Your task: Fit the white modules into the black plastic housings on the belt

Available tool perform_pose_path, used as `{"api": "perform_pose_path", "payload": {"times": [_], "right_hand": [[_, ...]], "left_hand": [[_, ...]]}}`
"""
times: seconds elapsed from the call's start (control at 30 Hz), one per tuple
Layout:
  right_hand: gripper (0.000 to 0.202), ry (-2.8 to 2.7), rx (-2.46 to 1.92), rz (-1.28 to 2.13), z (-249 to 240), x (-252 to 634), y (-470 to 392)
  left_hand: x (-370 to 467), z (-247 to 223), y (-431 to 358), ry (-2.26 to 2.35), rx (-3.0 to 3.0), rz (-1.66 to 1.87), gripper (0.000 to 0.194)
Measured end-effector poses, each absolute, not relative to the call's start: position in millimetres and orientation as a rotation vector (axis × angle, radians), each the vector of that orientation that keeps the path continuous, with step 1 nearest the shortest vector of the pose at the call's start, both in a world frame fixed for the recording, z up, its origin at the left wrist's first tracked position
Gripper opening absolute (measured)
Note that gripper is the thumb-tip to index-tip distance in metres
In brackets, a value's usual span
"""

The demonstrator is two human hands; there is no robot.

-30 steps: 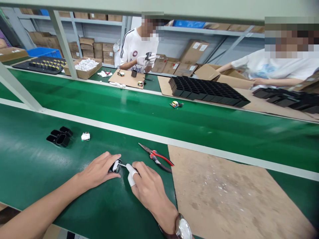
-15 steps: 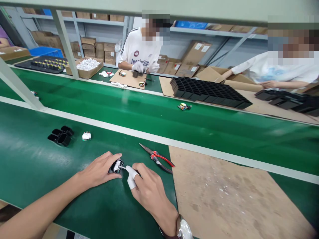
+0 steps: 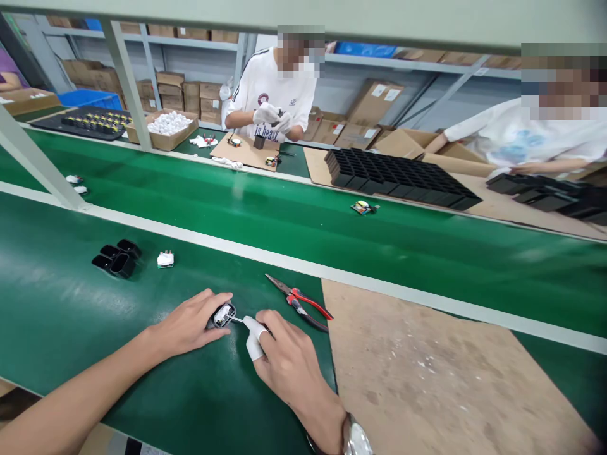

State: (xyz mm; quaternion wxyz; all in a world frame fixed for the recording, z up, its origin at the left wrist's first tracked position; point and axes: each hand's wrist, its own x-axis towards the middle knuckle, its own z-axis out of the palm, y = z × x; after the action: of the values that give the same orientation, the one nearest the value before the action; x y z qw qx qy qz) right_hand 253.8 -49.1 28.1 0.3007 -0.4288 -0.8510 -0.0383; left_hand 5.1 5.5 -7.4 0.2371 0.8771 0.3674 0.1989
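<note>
Between the thumb and fingers of my left hand point(image 3: 192, 322) is a small black plastic case point(image 3: 232, 312), its open end facing right. A white-topped circuit board point(image 3: 220, 316) sits inside it. My right hand point(image 3: 284, 354), with white finger cots on two fingers, is closed on a thin metal tool point(image 3: 236, 320). The tool's tip reaches into the case's opening; its handle is mostly hidden by my fingers. Beyond my right hand lie red-and-black long-nose pliers point(image 3: 298, 299). Past my left hand are another white-topped circuit board point(image 3: 165, 258) and several empty black cases point(image 3: 122, 265).
A stained cardboard sheet point(image 3: 427, 373) covers the bench at right. Beyond a pale rail point(image 3: 208, 242) runs a green conveyor belt point(image 3: 227, 196) carrying a circuit board point(image 3: 364, 207). Across it, two co-workers handle parts beside a block of black cases point(image 3: 398, 180). A slanted post point(image 3: 42, 161) stands left.
My right hand has shifted slightly right, the tool still at the case. The circuit board on the belt has moved right. The co-worker opposite has raised both gloved hands.
</note>
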Motion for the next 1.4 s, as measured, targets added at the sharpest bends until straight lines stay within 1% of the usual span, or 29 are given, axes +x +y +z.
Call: {"api": "perform_pose_path", "payload": {"times": [0.17,0.27,0.33,0.43,0.5,0.63,0.93,1.07,1.17,1.3,1.4], "right_hand": [[0.026,-2.269,-1.136,-0.089,25,250,-49],[0.023,-2.156,-1.194,-0.1,20,256,-44],[0.022,-2.081,-1.277,-0.147,12,262,-39],[0.024,-2.096,-1.405,-0.222,-2,269,-31],[0.025,-2.163,-1.506,-0.209,-10,272,-28],[0.027,-2.243,-1.659,-0.174,-16,273,-27],[0.029,-2.256,-1.609,-0.282,-16,272,-25],[0.025,-2.205,-1.53,-0.32,-12,268,-26],[0.026,-2.206,-1.464,-0.28,-9,264,-28],[0.031,-2.234,-1.446,-0.242,-9,263,-28],[0.03,-2.253,-1.492,-0.247,-8,264,-28]], "left_hand": [[5,-8,5,0.996,2.384,0.526,0.064],[2,-4,6,0.983,2.362,0.549,0.064],[0,0,8,0.951,2.366,0.588,0.06],[-2,4,12,0.813,2.425,0.699,0.046],[-2,4,15,0.7,2.458,0.821,0.039],[-2,-1,17,0.611,2.483,0.961,0.04],[1,1,12,0.599,2.582,0.888,0.038],[0,-3,11,0.742,2.458,0.821,0.036],[-2,-6,10,0.825,2.407,0.828,0.039],[-3,-4,12,0.635,2.55,0.91,0.032],[-1,-2,11,0.568,2.571,1.009,0.029]]}}
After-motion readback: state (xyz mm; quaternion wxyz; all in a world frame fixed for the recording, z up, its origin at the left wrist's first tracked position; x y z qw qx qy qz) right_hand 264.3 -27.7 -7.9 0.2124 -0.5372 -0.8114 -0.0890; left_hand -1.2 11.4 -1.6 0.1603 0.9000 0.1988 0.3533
